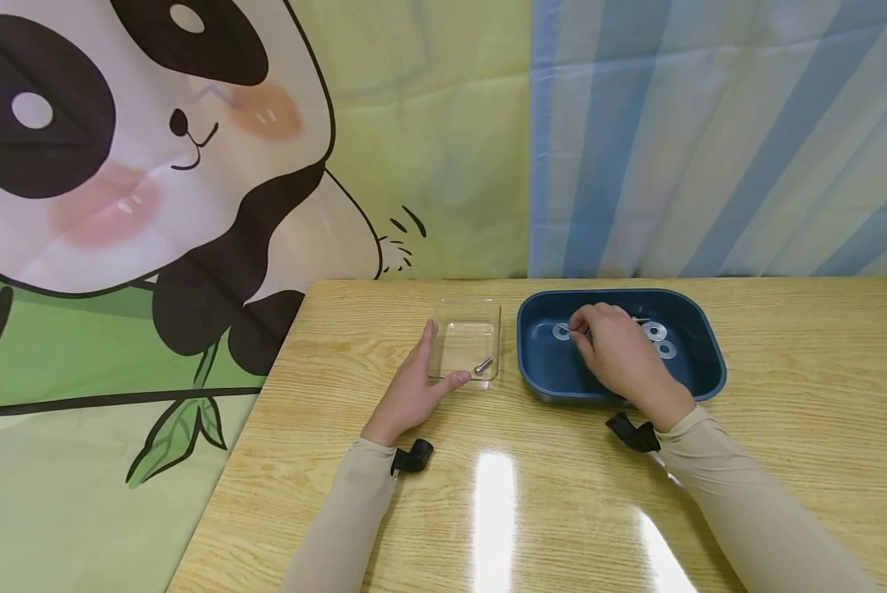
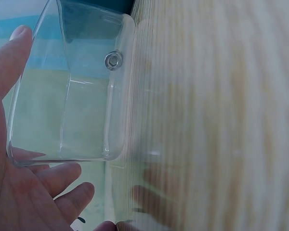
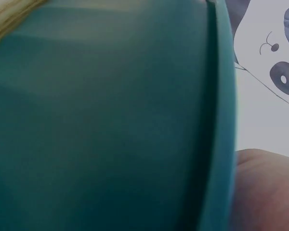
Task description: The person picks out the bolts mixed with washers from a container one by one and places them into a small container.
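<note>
In the head view my left hand [image 1: 411,385] is at the near left corner of a clear plastic box [image 1: 443,375]. Its fingers lie along the left side and the thumb along the near wall. A socket-head bolt [image 1: 483,366] lies inside; the left wrist view shows the hex recess of the bolt [image 2: 113,60]. My right hand [image 1: 624,350] reaches into a dark blue basin [image 1: 528,362], thumb and index finger pinching a thin washer [image 1: 567,329] seen nearly edge-on. Just beyond the fingertips, a flat washer [image 1: 557,333] lies on the basin floor. The right wrist view hides the fingertips behind the basin wall [image 3: 111,110].
Right of my right hand, more flat washers [image 1: 656,331] lie in the basin, with a slim metal piece [image 1: 640,319] near them. The wooden table [image 1: 562,494] meets a printed curtain [image 1: 428,165] at its far edge. Black wrist straps [image 1: 413,455] sit on both sleeves.
</note>
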The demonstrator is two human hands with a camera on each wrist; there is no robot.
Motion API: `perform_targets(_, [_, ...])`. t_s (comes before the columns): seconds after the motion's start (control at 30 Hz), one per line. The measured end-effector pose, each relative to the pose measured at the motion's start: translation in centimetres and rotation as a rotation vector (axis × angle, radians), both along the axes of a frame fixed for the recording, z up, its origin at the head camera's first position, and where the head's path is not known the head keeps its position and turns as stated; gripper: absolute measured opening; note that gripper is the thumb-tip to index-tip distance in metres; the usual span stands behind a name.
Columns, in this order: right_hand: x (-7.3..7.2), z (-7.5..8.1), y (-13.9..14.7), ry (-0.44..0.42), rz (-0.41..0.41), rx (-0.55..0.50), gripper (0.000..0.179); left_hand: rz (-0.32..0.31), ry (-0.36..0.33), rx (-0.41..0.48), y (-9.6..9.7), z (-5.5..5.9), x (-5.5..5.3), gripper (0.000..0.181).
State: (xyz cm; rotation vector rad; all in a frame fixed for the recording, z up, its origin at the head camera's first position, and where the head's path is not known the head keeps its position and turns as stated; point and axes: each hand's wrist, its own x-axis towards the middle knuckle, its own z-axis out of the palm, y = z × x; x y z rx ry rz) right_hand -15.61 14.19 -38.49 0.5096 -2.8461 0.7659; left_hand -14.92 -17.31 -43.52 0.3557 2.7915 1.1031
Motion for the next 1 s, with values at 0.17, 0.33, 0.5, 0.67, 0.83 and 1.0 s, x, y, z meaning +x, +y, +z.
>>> perform_targets(0.17, [-0.1, 0.1, -0.3, 0.007, 0.002, -0.006, 0.009, 0.002, -0.003, -0.004, 0.0, -0.1, 0.0, 0.107])
perform_targets(0.33, [-0.1, 0.2, -0.8, 0.005, 0.013, -0.015, 0.01, -0.003, 0.002, -0.004, 0.0, -0.2, 0.0, 0.107])
perform_targets(0.5, [-0.1, 0.1, -1.3, 0.013, 0.018, -0.028, 0.009, -0.004, 0.013, -0.001, -0.1, -0.2, -0.1, 0.108])
perform_targets(0.67, [-0.2, 0.1, -1.8, 0.007, 0.023, -0.033, 0.009, -0.004, 0.019, -0.004, 0.0, -0.3, -0.1, 0.109])
perform_targets(0.83, [-0.2, 0.1, -2.3, 0.01, 0.037, -0.049, 0.008, -0.002, 0.014, -0.011, -0.1, -0.3, -0.1, 0.109])
perform_targets(1.0, [-0.2, 0.2, -2.8, 0.025, 0.039, -0.059, 0.008, 0.0, 0.01, -0.018, 0.0, -0.2, 0.0, 0.109])
